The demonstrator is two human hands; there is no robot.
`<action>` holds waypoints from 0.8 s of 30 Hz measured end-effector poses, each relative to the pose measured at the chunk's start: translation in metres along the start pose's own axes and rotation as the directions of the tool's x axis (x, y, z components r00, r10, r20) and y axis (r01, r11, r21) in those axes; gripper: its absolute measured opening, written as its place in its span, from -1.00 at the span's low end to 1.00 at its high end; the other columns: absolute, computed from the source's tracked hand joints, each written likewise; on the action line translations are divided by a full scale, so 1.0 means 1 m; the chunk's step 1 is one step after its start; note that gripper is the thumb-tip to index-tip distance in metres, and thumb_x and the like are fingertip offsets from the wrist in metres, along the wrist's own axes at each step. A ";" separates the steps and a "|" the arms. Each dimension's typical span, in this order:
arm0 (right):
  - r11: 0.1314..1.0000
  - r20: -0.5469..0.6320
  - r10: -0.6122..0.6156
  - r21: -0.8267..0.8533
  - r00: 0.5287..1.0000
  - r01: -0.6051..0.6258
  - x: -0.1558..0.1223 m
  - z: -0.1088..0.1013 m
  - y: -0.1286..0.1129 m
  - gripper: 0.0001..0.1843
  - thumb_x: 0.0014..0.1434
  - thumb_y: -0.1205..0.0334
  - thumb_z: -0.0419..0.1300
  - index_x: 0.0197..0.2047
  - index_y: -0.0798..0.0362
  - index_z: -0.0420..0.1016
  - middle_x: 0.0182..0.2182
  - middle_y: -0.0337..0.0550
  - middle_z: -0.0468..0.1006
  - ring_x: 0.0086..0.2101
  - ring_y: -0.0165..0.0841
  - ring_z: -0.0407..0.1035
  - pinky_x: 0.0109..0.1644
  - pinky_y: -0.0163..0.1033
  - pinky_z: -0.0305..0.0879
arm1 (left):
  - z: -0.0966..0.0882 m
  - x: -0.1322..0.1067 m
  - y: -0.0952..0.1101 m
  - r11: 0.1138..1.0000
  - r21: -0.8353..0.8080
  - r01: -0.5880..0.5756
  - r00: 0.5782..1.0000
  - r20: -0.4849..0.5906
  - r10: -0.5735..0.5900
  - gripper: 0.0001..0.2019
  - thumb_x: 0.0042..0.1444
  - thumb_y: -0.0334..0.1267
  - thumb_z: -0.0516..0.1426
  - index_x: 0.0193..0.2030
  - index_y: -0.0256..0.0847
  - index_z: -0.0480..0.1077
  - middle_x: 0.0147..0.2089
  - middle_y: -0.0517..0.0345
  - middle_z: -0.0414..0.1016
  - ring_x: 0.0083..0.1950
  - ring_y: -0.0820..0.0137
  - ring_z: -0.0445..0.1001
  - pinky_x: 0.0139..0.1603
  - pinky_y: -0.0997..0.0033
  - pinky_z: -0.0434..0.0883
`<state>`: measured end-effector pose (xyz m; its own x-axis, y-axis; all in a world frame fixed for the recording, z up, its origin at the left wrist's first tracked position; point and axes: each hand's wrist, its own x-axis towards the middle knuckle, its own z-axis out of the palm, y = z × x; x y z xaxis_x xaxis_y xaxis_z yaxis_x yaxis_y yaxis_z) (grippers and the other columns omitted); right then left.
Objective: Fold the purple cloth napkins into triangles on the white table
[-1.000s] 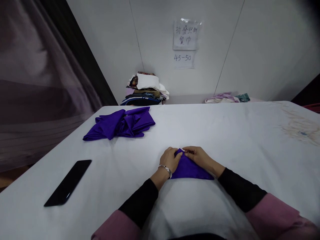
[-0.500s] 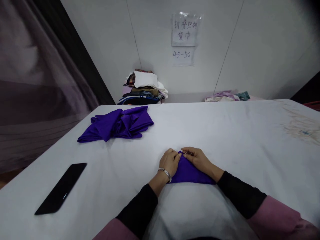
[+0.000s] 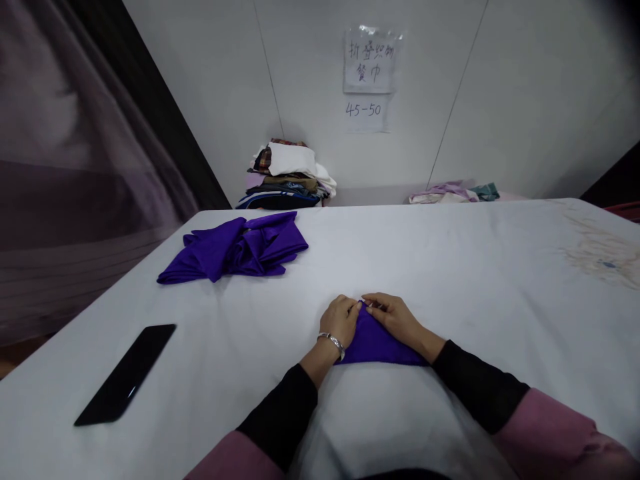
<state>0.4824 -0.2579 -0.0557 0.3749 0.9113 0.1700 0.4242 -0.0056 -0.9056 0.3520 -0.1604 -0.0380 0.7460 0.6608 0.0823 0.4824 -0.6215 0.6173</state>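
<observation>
A purple cloth napkin (image 3: 380, 343), folded into a triangle, lies on the white-covered table with its point facing away from me and its long edge towards me. My left hand (image 3: 341, 319) pinches the napkin just left of the far tip; a silver bracelet circles that wrist. From the other side my right hand (image 3: 393, 315) has its thumb and fingers closed on the cloth at the same tip. Both hands partly cover the sloping sides of the triangle.
Several crumpled purple napkins (image 3: 240, 250) lie at the table's far left. A black phone-like slab (image 3: 127, 373) rests at the near left. Behind the table are a stack of clothes (image 3: 290, 177) and a lower cloth pile (image 3: 453, 193). Handwritten papers (image 3: 369, 77) hang on the wall.
Almost nothing differs. Both hands keep their grip at the napkin's tip, and the view has shifted very slightly.
</observation>
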 end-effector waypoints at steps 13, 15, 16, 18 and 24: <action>0.815 0.156 -0.240 -0.504 0.958 0.286 -0.025 -0.006 -0.021 -0.48 0.22 0.18 0.02 0.24 0.01 0.15 0.14 0.02 0.29 0.12 -0.15 0.16 0.16 0.08 0.12 | 0.000 -0.002 0.002 0.993 0.115 -0.022 0.999 -0.038 0.026 -0.80 0.21 -0.25 -0.01 -0.29 -0.15 0.43 -0.26 0.16 0.40 -0.18 0.37 0.37 -0.16 0.38 0.29; 0.756 0.233 -0.258 -0.556 0.938 0.346 -0.042 -0.002 -0.027 -0.40 0.23 0.11 0.03 0.30 0.02 0.01 0.22 0.03 0.16 0.20 -0.12 0.00 0.21 0.14 -0.02 | 0.000 -0.003 0.003 0.991 0.128 -0.028 0.999 -0.037 0.033 -0.76 0.22 -0.27 -0.04 -0.33 -0.16 0.44 -0.28 0.15 0.41 -0.19 0.38 0.36 -0.16 0.38 0.30; 0.730 0.274 -0.250 -0.576 0.928 0.367 -0.050 0.000 -0.029 -0.36 0.23 0.06 0.02 0.32 0.03 -0.04 0.25 0.03 0.10 0.23 -0.11 -0.08 0.24 0.15 -0.09 | 0.000 -0.003 0.003 0.991 0.134 -0.031 0.999 -0.037 0.036 -0.75 0.23 -0.27 -0.05 -0.35 -0.16 0.44 -0.29 0.14 0.41 -0.19 0.38 0.36 -0.16 0.38 0.30; 0.697 0.341 -0.209 -0.606 0.916 0.384 -0.062 0.004 -0.029 -0.29 0.22 -0.05 0.01 0.33 0.07 -0.08 0.27 0.05 0.03 0.25 -0.11 -0.19 0.27 0.15 -0.19 | 0.000 -0.004 0.004 0.989 0.144 -0.033 0.998 -0.040 0.039 -0.72 0.23 -0.27 -0.05 -0.39 -0.16 0.44 -0.31 0.14 0.40 -0.20 0.37 0.36 -0.16 0.38 0.30; 0.684 0.410 -0.128 -0.623 0.903 0.380 -0.069 0.007 -0.022 -0.16 0.17 -0.25 -0.05 0.33 0.12 -0.08 0.28 0.10 -0.04 0.26 -0.09 -0.27 0.28 0.11 -0.28 | 0.002 -0.001 0.002 0.990 0.140 -0.022 0.997 -0.066 0.032 -0.77 0.21 -0.25 -0.01 -0.32 -0.14 0.47 -0.27 0.14 0.42 -0.18 0.38 0.38 -0.15 0.38 0.33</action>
<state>0.4417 -0.3177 -0.0505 -0.0536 0.9925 0.1101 0.9461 0.0858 -0.3123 0.3532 -0.1627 -0.0384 0.7290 0.6671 0.1532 0.5251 -0.6886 0.5000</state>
